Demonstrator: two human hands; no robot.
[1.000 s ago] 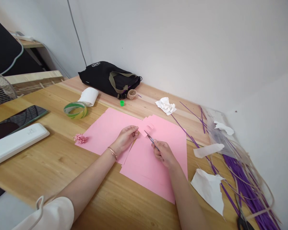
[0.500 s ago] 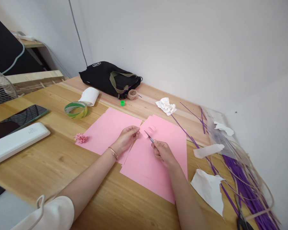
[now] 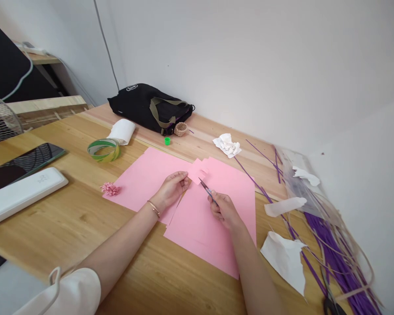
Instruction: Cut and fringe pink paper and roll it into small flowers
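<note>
Between thumb and fingers, my left hand pinches a small pink paper piece by its left edge. My right hand is closed around small scissors, whose tips point up and left at the lower right edge of that piece. Two larger pink sheets lie below: the left sheet and the right sheet. A pink fringed paper pompom sits at the left sheet's lower left corner.
Behind are a black bag, a woven cup, a green cap and a tape roll. A phone and white case lie left. Purple strips, paper scraps and black-handled scissors are right.
My left hand has shifted slightly left with the small pink piece. The scissors in my right hand are now a little farther from the middle of that piece, and their blades look slightly parted.
</note>
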